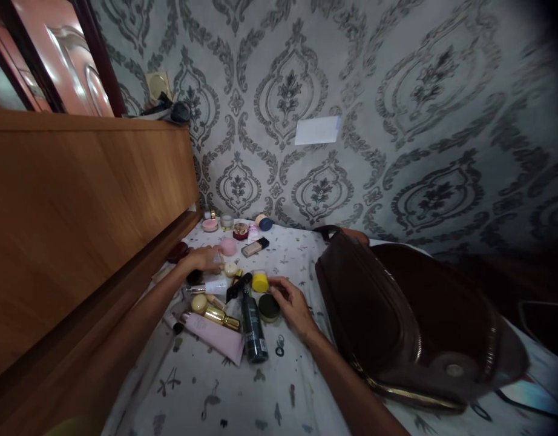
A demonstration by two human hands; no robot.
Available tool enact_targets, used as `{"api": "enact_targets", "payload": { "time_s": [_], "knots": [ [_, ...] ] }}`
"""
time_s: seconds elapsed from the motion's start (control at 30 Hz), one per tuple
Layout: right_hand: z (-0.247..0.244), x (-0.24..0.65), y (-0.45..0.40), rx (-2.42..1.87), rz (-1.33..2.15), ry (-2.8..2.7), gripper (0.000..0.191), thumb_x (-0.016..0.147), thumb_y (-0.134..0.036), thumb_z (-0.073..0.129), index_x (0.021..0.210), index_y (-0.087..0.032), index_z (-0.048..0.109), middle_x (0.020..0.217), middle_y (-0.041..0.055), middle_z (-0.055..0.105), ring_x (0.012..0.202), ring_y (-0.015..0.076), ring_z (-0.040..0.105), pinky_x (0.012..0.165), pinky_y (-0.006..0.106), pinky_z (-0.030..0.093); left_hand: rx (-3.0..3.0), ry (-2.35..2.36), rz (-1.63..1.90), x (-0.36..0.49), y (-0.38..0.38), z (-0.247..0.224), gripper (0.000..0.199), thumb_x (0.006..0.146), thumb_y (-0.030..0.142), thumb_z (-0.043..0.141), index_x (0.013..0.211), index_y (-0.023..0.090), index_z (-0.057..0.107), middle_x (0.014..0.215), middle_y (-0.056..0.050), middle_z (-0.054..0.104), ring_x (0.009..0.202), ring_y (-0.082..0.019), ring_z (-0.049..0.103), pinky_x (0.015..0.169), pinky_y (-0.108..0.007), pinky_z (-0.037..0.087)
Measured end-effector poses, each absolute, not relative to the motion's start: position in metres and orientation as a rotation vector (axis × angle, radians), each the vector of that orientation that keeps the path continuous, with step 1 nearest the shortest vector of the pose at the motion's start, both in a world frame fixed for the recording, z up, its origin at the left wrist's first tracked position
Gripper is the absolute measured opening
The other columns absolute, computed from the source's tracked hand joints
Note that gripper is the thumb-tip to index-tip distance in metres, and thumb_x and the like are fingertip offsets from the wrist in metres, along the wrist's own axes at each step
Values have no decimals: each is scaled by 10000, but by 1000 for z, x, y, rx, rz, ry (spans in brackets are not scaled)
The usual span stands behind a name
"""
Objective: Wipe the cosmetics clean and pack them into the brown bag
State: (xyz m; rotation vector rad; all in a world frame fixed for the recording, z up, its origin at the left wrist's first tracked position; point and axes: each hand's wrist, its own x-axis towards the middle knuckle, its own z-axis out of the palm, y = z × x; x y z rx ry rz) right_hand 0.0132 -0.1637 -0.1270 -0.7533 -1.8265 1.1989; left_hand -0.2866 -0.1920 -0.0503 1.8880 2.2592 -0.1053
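Note:
My left hand (205,259) reaches in among the cosmetics, its fingers curved around a small pale, see-through item (218,259) that they partly hide. Close by are a pink round sponge-like item (227,246) and a cream round cap (230,269). On the near side lie a white tube (215,287), a gold bottle (222,316) and a pink tube (215,334). My right hand (293,303) has its fingers apart beside a yellow-lidded jar (260,282) and a dark-lidded jar (269,307). A dark green pump bottle (253,327) lies between my arms.
A brown leather bag (397,321) stands on the patterned white sheet (242,406) at my right. Wooden furniture (88,200) rises on the left. Along the papered wall (283,91) lie a foundation bottle (255,247), a red compact (240,231) and several small containers.

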Motion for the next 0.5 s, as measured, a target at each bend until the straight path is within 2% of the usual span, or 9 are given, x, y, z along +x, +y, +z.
{"api": "enact_targets", "payload": {
  "time_s": [0.07, 0.13, 0.3, 0.5],
  "knots": [
    [-127, 13, -163, -754, 1199, -1832, 310, 851, -382, 561, 1059, -185, 679, 1091, 99, 726, 978, 245, 679, 885, 390, 535, 1853, 2344, -47, -282, -191, -51, 709, 772, 581, 579, 1354, 204, 428, 1335, -188, 597, 1167, -367, 608, 895, -436, 489],
    [-127, 13, -163, -752, 1196, -1833, 306, 852, -378, 553, 1054, -185, 677, 1089, 97, 725, 978, 243, 678, 889, 389, 533, 1839, 2379, -6, -278, -191, -51, 702, 802, 606, 525, 1349, 174, 431, 1327, -214, 592, 1174, -385, 601, 900, -459, 483],
    [-127, 13, -162, -746, 1190, -1834, 292, 848, -373, 562, 1043, -189, 679, 1072, 92, 730, 983, 243, 676, 888, 385, 532, 1891, 2295, 59, -274, -193, -50, 705, 704, 631, 643, 1287, 252, 525, 1279, -118, 648, 1155, -352, 615, 913, -406, 484],
    [-128, 12, -163, -736, 1192, -1832, 295, 848, -392, 563, 1029, -192, 681, 1059, 90, 731, 967, 246, 678, 880, 388, 529, 1863, 2382, 372, -262, -205, -45, 737, 771, 561, 624, 1388, 211, 424, 1336, -135, 602, 1196, -340, 586, 928, -398, 480]
  ]
}}
